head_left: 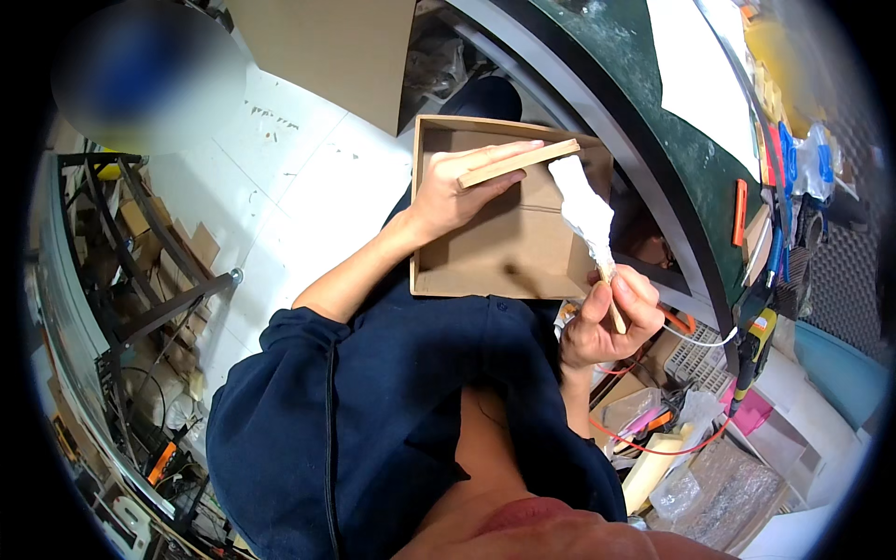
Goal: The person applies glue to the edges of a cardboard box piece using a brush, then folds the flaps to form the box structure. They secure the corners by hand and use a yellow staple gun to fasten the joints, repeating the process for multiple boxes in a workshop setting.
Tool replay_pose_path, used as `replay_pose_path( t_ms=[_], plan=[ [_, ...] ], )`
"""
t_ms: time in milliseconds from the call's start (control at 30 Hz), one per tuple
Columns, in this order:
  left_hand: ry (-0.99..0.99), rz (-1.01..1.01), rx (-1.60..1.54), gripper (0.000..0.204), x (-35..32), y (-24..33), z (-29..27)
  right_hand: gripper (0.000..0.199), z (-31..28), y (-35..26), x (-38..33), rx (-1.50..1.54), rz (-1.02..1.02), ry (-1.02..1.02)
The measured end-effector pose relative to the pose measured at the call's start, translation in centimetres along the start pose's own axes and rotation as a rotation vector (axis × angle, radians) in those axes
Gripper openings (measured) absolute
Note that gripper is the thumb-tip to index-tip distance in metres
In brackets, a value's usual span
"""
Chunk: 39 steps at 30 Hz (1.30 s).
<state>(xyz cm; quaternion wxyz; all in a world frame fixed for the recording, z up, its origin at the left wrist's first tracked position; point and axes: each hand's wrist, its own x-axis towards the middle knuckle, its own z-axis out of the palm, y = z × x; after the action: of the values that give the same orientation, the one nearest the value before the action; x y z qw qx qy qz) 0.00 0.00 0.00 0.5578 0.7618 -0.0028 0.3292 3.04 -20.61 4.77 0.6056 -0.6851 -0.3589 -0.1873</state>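
My left hand (459, 191) holds a thin wooden strip (519, 162) by one end, over an open shallow wooden box (504, 252) that rests on my lap. My right hand (607, 313) grips a wooden stick (615, 308) whose top end is wrapped in white cloth (582, 205). The cloth tip touches the far end of the strip, above the box's right wall. The box looks empty inside.
A dark green workbench (672, 121) curves along the right, with white paper (700, 65), an orange tool (739, 213) and blue items on it. Below it lie orange wires (653, 448), plastic bags and boxes. A metal rack (140, 280) stands left on the white tiled floor.
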Motion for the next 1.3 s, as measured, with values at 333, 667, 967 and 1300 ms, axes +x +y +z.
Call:
replay_pose_path(
  t_ms=[333, 667, 967, 1300],
  plan=[
    [-0.030, 0.022, 0.018, 0.040, -0.1, -0.4, -0.2, 0.030, 0.7, -0.5, 2.2, -0.067, -0.085, -0.146],
    [-0.061, 0.037, 0.025, 0.044, -0.4, 0.0, -0.4, 0.024, 0.2, -0.9, 3.0, -0.162, 0.012, -0.095],
    [-0.055, -0.008, -0.027, 0.050, -0.4, -0.2, -0.3, 0.028, 0.2, -0.9, 2.7, -0.176, -0.085, -0.125],
    [-0.053, -0.005, -0.014, 0.045, -0.3, 0.2, -0.3, 0.024, -0.1, -0.4, 3.1, -0.233, -0.030, -0.052]
  ],
)
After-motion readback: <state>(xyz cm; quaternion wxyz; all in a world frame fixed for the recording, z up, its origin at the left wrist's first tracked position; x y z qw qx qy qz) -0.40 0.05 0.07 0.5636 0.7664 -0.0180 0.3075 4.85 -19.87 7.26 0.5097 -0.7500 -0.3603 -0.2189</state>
